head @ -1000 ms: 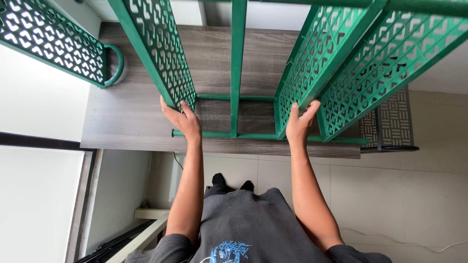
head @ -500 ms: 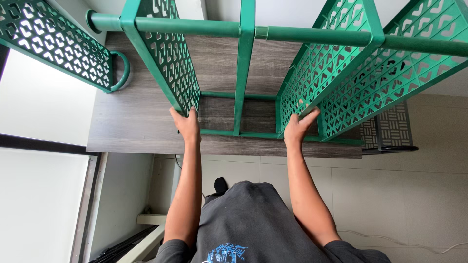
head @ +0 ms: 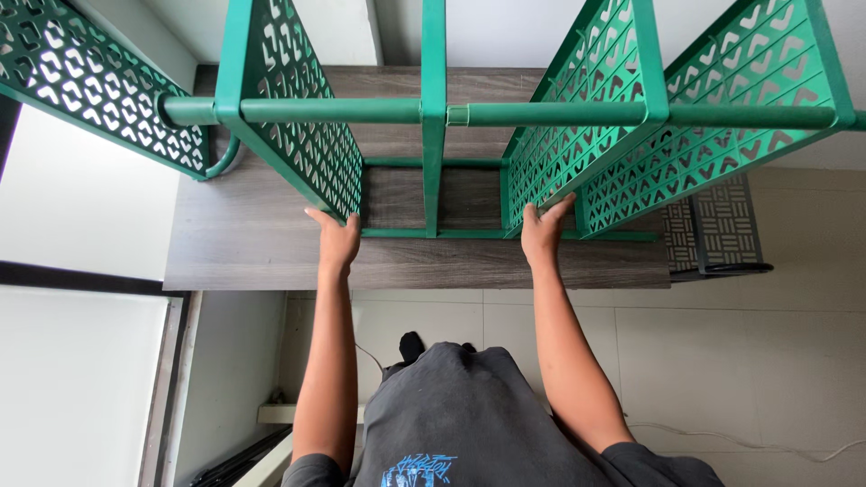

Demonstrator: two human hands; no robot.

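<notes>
Looking straight down from the head camera, the view shows a green metal rack [head: 433, 135] standing on a grey wood-grain tabletop [head: 253, 243] in the middle of the frame, its bottom rails resting on the surface. The left hand [head: 336, 239], at centre left, is closed around the lower edge of the left perforated panel [head: 298, 135], thumb apart from the fingers. The right hand [head: 543, 227], at centre right, grips the lower corner of the right perforated panel [head: 586, 153] in like manner, fingers pointing up along the panel edge. Both arms are extended and roughly parallel, one hand to each side panel; in my judgement this even, low hold serves to steady the frame and keep it square on the tabletop. A horizontal green tube [head: 541, 114] crosses the upper frame and joins a vertical green post [head: 434, 90] at centre. A further green perforated panel [head: 90, 81] lies in the upper left, with a curved tube end beside it. A dark patterned mat [head: 717, 230] shows at centre right, past the tabletop's edge. A pale tiled floor [head: 758, 361] fills the lower right, crossed by a thin cable [head: 740, 440]. The grey shirt [head: 469, 415] at bottom centre carries a blue printed mark at its lower edge. No packages, labels or signs are visible elsewhere.
</notes>
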